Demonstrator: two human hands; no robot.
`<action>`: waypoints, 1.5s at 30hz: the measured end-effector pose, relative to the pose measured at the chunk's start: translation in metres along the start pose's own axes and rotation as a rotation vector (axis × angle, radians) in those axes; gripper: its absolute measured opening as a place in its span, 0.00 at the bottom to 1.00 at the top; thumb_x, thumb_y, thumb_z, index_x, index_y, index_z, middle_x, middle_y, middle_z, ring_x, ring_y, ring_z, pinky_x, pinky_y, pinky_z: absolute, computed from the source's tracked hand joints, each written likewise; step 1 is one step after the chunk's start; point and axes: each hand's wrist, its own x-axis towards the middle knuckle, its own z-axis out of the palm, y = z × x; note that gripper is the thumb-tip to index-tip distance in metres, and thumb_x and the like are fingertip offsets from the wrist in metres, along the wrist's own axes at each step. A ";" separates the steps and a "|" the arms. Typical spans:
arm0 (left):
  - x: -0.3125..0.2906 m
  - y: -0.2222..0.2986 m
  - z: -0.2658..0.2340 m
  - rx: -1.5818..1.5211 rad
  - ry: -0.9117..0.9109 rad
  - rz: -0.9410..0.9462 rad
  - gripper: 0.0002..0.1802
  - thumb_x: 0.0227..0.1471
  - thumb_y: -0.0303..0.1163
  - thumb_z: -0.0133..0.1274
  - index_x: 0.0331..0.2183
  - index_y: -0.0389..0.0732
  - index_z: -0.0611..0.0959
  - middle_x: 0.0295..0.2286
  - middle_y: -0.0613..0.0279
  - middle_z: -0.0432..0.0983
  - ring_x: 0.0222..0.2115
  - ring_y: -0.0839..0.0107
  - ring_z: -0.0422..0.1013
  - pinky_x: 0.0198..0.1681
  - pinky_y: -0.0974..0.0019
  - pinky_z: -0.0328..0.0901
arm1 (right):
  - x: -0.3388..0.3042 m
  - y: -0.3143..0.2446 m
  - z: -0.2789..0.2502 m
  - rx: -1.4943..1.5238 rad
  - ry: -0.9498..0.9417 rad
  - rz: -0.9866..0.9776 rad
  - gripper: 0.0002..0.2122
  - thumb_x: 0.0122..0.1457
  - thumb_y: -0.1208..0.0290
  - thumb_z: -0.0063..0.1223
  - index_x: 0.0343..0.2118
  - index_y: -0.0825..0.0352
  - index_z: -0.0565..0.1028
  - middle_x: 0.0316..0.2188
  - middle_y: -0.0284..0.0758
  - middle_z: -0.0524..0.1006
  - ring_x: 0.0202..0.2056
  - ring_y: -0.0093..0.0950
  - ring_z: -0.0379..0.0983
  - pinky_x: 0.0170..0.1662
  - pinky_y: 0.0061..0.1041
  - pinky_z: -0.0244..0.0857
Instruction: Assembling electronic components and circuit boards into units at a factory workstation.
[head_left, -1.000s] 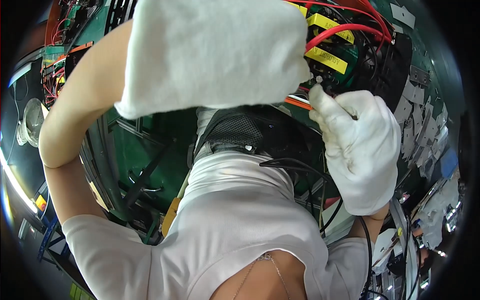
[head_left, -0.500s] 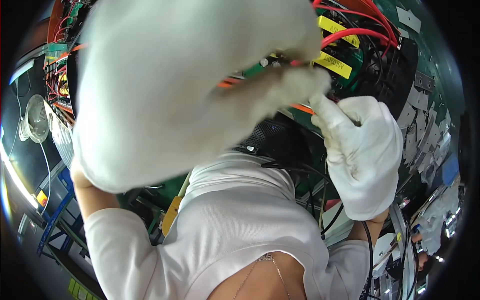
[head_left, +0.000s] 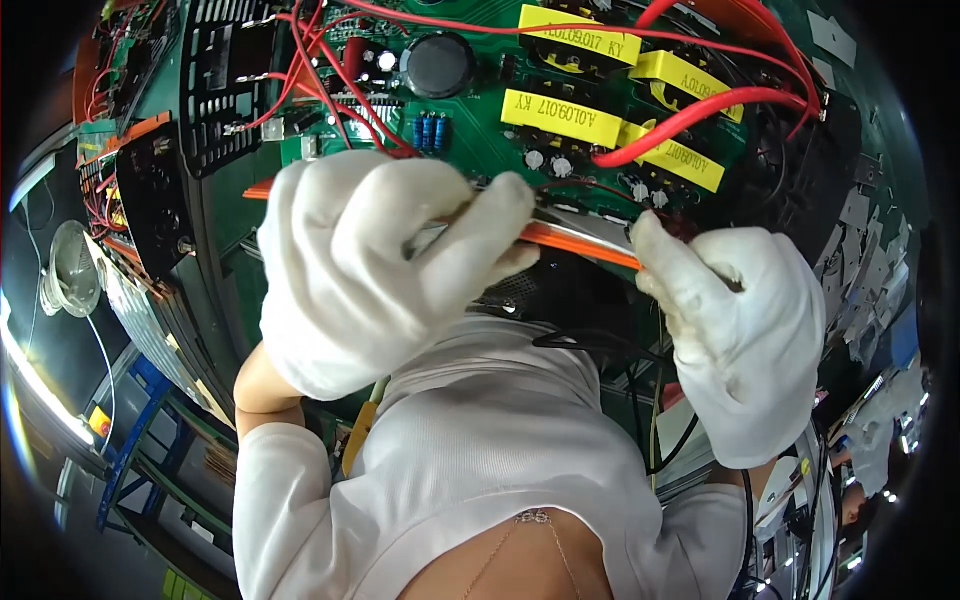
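Observation:
Both of my hands wear white cloth gloves. My left hand point(head_left: 375, 260) is closed, thumb and fingers pinched in front of the green circuit board point(head_left: 480, 130); a bit of greyish metal shows between the fingers, its kind unclear. My right hand point(head_left: 745, 320) is closed in a pinch at the board's near right corner, and its fingertips hide whatever they hold. Between the hands runs the orange edge point(head_left: 585, 246) of the board's housing, with a silvery strip along it. Yellow-taped transformers point(head_left: 560, 118), a black round capacitor point(head_left: 438, 66) and red wires point(head_left: 690, 115) sit on the board.
At the left stand more wired units in black housings point(head_left: 155, 195) and a round lamp-like fixture point(head_left: 70, 268). Flat light-grey metal pieces point(head_left: 860, 245) lie scattered on the green surface at right. Black cables point(head_left: 610, 350) hang in front of my body.
My left hand has dropped away from close to the camera to the housing's near edge, uncovering the board. My right hand has shifted slightly down and right, still pinched.

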 end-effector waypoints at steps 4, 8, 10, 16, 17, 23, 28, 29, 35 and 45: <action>-0.002 -0.012 -0.001 -0.160 0.043 -0.049 0.31 0.23 0.42 0.69 0.37 0.46 0.82 0.27 0.70 0.68 0.27 0.70 0.66 0.27 0.67 0.62 | 0.004 0.000 -0.002 0.081 -0.058 0.051 0.19 0.44 0.80 0.62 0.40 0.51 0.78 0.17 0.30 0.69 0.18 0.27 0.67 0.22 0.27 0.60; 0.003 -0.012 0.000 -0.136 0.019 0.042 0.24 0.27 0.45 0.67 0.34 0.52 0.83 0.25 0.72 0.63 0.25 0.71 0.62 0.25 0.70 0.59 | 0.003 0.002 -0.004 0.121 -0.072 0.020 0.25 0.37 0.82 0.64 0.42 0.54 0.77 0.16 0.29 0.70 0.17 0.29 0.66 0.21 0.28 0.58; 0.006 -0.008 0.003 -0.139 0.000 0.008 0.21 0.28 0.44 0.67 0.32 0.54 0.83 0.24 0.72 0.61 0.24 0.71 0.61 0.23 0.70 0.57 | -0.002 0.003 -0.003 0.216 -0.062 0.092 0.27 0.35 0.82 0.64 0.43 0.54 0.76 0.16 0.29 0.70 0.18 0.30 0.66 0.21 0.28 0.58; 0.006 -0.008 0.008 -0.185 -0.068 0.008 0.22 0.22 0.34 0.66 0.30 0.53 0.82 0.23 0.72 0.61 0.22 0.71 0.60 0.21 0.69 0.53 | 0.005 0.004 -0.013 0.212 -0.116 0.084 0.22 0.36 0.80 0.64 0.40 0.60 0.78 0.20 0.31 0.75 0.19 0.27 0.70 0.23 0.25 0.61; 0.008 -0.004 0.009 -0.188 -0.053 -0.029 0.24 0.19 0.32 0.66 0.30 0.53 0.82 0.24 0.72 0.61 0.22 0.71 0.59 0.21 0.68 0.53 | 0.004 0.002 -0.011 0.217 -0.121 0.085 0.22 0.36 0.80 0.64 0.40 0.60 0.78 0.20 0.31 0.75 0.19 0.27 0.70 0.23 0.25 0.61; 0.008 -0.012 0.009 -0.180 -0.079 0.069 0.18 0.31 0.40 0.66 0.31 0.52 0.82 0.26 0.71 0.57 0.21 0.73 0.57 0.21 0.69 0.52 | -0.002 0.001 0.003 0.074 0.025 0.028 0.23 0.36 0.80 0.64 0.42 0.62 0.77 0.22 0.32 0.77 0.19 0.26 0.72 0.22 0.24 0.62; 0.001 -0.012 0.011 -0.220 -0.038 0.060 0.16 0.32 0.37 0.63 0.30 0.46 0.84 0.27 0.74 0.60 0.25 0.72 0.58 0.22 0.69 0.52 | 0.000 0.003 -0.002 0.107 -0.037 0.027 0.24 0.35 0.80 0.64 0.42 0.64 0.77 0.23 0.34 0.78 0.20 0.27 0.73 0.21 0.24 0.62; 0.002 -0.011 0.010 -0.224 -0.038 0.060 0.16 0.32 0.37 0.63 0.30 0.46 0.84 0.27 0.74 0.60 0.25 0.72 0.58 0.22 0.69 0.52 | 0.000 0.003 -0.001 0.106 -0.039 0.029 0.24 0.35 0.80 0.64 0.42 0.64 0.77 0.23 0.34 0.78 0.20 0.27 0.73 0.21 0.24 0.62; 0.005 -0.011 0.007 -0.273 -0.061 0.044 0.18 0.31 0.39 0.64 0.30 0.44 0.84 0.26 0.73 0.60 0.24 0.72 0.59 0.22 0.68 0.52 | -0.004 0.003 0.000 0.049 0.016 0.003 0.24 0.34 0.78 0.65 0.41 0.64 0.77 0.25 0.37 0.78 0.22 0.30 0.74 0.22 0.25 0.63; 0.005 -0.019 0.003 -0.203 -0.087 0.073 0.18 0.30 0.40 0.66 0.29 0.46 0.83 0.26 0.72 0.61 0.23 0.72 0.58 0.20 0.67 0.52 | -0.004 -0.005 -0.004 -0.119 -0.057 0.061 0.28 0.32 0.68 0.67 0.44 0.59 0.77 0.26 0.29 0.77 0.26 0.27 0.73 0.28 0.27 0.62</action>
